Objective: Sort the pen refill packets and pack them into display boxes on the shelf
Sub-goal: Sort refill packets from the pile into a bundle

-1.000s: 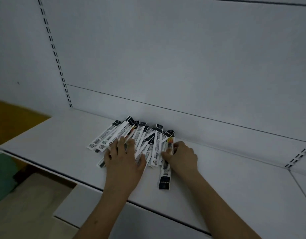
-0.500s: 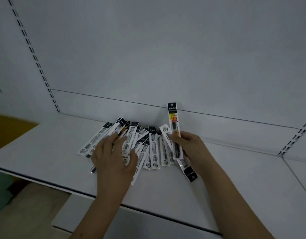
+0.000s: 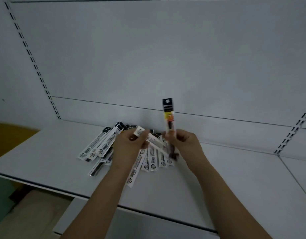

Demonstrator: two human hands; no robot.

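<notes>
Sorting under way. The right hand [image 3: 185, 142] now holds one orange-labelled packet [image 3: 169, 116] upright above the shelf [image 3: 235, 178], lifted from the fanned packets [image 3: 104, 144] near its back edge. The left hand [image 3: 129, 145] apparently pinches a second white packet [image 3: 154, 138]. No display box in view.

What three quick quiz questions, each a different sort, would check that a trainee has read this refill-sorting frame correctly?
1. True or false: the right hand holds the packet with the yellow label upright above the shelf.
2. Which hand grips a white packet lifted off the fanned pile? A) left hand B) right hand C) neither
3. Fill in: no display ___ is visible on the shelf.

Key: 1 true; 2 A; 3 box.
</notes>
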